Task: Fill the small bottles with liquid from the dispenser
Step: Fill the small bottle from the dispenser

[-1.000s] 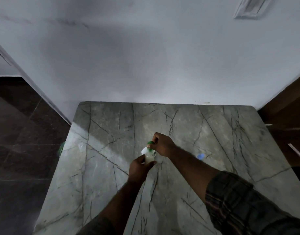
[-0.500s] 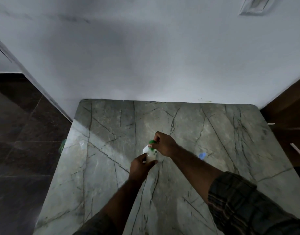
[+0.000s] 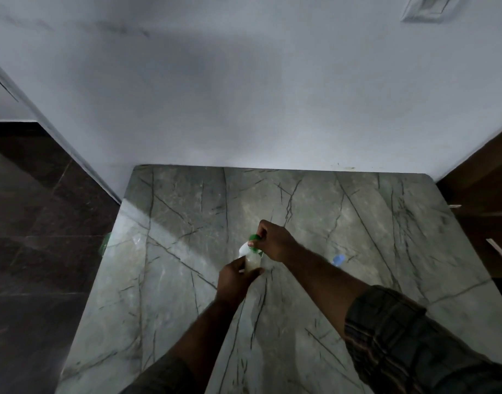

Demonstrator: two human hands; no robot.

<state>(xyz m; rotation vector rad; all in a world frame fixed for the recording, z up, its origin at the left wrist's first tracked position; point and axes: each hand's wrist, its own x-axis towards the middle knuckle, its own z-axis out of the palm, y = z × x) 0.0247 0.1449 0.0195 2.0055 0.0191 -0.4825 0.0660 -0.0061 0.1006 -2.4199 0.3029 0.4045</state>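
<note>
At the middle of the marble table my left hand grips a small pale bottle around its body. Right above it my right hand holds a white dispenser with a green top, tipped down over the small bottle's mouth. The dispenser's body is mostly hidden by my fingers. A clear small bottle with a blue cap lies on the table to the right of my hands. Another clear bottle lies near the table's left edge.
A green object shows just past the table's left edge. A white wall stands behind the table. Dark floor tiles lie to the left, and brown wooden furniture stands at the right.
Both hands hold the same grip over the small bottle. They sit very slightly lower in the frame, and the view has shifted a little.
</note>
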